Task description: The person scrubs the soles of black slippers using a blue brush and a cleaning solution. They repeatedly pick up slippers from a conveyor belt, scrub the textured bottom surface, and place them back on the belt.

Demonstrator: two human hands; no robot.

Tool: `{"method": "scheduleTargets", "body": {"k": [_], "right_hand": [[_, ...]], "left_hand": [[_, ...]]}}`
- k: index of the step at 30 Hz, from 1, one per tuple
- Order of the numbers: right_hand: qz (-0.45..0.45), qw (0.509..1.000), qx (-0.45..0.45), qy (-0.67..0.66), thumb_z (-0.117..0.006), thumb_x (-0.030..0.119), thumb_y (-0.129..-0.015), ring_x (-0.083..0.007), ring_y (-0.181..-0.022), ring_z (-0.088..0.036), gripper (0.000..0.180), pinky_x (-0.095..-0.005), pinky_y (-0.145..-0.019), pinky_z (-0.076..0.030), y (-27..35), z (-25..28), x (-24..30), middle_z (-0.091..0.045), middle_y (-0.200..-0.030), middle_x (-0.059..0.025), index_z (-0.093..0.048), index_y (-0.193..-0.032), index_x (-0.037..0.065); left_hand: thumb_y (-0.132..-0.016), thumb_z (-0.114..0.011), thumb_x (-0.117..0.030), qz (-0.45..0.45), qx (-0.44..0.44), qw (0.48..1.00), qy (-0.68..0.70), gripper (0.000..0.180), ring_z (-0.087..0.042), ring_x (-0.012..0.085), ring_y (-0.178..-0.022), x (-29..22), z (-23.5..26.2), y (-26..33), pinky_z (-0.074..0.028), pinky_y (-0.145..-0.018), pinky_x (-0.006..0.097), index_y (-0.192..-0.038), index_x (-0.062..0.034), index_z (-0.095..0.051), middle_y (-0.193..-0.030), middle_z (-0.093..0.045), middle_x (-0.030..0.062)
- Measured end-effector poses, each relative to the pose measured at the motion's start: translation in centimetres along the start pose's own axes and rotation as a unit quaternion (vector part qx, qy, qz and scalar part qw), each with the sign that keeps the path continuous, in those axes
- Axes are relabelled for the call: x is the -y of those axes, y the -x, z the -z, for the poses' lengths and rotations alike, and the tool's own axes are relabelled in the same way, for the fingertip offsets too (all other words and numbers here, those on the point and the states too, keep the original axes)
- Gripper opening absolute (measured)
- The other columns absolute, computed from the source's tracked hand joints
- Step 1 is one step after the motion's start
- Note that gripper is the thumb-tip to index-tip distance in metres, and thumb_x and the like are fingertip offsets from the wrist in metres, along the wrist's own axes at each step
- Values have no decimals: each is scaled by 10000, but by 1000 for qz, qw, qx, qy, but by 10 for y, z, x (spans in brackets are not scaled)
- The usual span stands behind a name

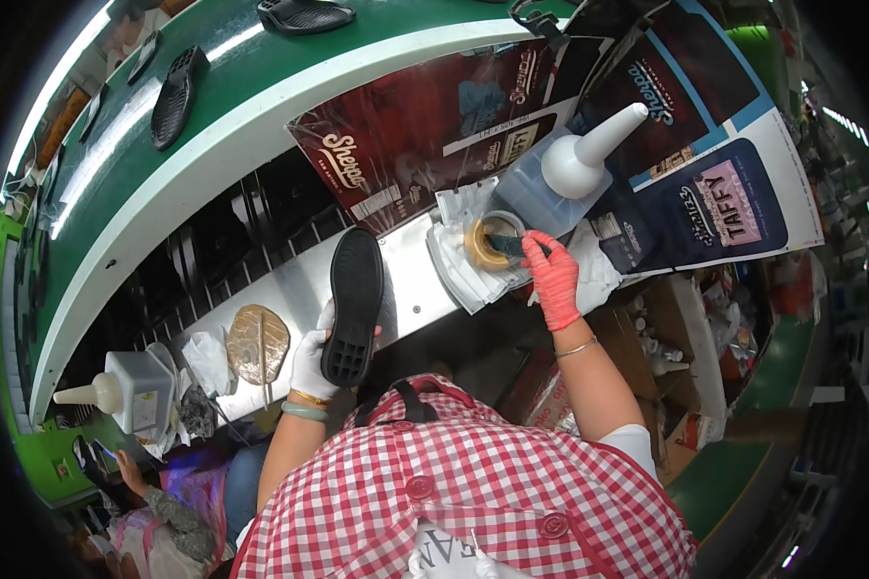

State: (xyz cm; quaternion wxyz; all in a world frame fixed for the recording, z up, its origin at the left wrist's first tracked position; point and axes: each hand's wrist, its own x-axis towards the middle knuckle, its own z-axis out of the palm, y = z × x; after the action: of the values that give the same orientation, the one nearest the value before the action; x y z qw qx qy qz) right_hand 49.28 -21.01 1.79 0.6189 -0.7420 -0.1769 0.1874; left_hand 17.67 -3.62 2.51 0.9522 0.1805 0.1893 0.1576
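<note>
Head view, left hand [311, 368] clamped on black sole [357, 289], right hand [554, 280] pinching tool [506, 245], metal ledge [410, 280], green counter [396, 19]

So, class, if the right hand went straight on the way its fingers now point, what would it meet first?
Beyond the dark tool it holds, the right hand would probably meet the tan cup, whose mouth the tool seems to enter; depth is unclear.

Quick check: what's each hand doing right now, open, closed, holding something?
Left hand: closed, holding a black sole.
Right hand: closed, holding a dark tool over the cup.
</note>
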Motion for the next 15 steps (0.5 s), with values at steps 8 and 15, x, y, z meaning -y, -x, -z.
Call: {"method": "scheduleTargets", "body": {"k": [8,15], "right_hand": [[-28,999,14,-31,-641,226,-868,-62,-609,-535,259,-194,-527,-411,-2,3,-5,-629,-853,-24,-637,-1032,26],[-172,947,5,-271,-595,213,-898,-66,-515,-512,231,-165,-411,-373,10,3,-12,-603,-777,-49,-591,-1024,21]], "left_hand": [[-940,-344,-479,-41,-47,997,-37,582,-527,376,-1119,13,12,8,-536,-790,420,-1445,-219,-220,-1359,-406,168],[-898,-294,-620,-102,-52,993,-42,693,-532,374,-1105,18,3,18,-544,-758,416,-1457,-234,-157,-1366,-389,170]]}}
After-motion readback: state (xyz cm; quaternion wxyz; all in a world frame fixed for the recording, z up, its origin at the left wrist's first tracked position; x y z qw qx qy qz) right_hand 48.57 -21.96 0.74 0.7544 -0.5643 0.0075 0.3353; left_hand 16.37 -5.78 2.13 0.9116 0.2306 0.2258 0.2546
